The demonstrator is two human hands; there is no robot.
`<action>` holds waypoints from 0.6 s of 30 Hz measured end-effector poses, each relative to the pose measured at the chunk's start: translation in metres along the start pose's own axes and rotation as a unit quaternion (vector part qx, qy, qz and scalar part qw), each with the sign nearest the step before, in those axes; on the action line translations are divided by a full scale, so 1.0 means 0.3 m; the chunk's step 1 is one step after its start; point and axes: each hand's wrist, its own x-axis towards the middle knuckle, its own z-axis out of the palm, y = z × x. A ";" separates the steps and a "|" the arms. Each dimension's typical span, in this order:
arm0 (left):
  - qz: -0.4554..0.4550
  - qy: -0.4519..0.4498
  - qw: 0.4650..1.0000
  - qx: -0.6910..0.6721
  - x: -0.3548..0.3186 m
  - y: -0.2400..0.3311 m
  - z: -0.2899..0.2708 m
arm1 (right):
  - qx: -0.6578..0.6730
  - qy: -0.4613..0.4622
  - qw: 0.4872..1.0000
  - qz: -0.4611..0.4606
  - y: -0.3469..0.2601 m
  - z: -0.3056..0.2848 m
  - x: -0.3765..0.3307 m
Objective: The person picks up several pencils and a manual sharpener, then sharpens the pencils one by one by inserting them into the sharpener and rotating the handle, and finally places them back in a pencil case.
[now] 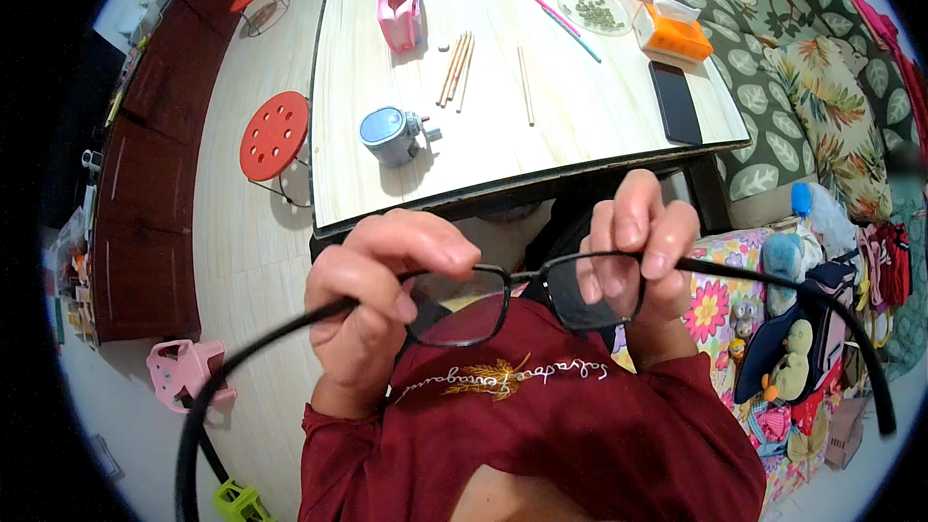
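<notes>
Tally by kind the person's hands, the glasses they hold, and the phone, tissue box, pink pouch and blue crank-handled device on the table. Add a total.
Hands: 2 (left hand, right hand)
Glasses: 1 pair
Black phone: 1
Orange tissue box: 1
Pink pouch: 1
Blue crank-handled device: 1
Total: 7, the pair counted as one

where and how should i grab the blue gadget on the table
Probably best to grip the blue gadget around its rounded body, coming from its left: small parts jut out on the right and could get in the way. The left hand is nearer, but it and the right hand both hold the glasses.
</notes>
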 end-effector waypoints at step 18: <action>0.224 0.002 0.946 0.233 0.027 0.144 0.079 | -0.058 -0.061 0.994 -0.076 -0.159 0.117 0.084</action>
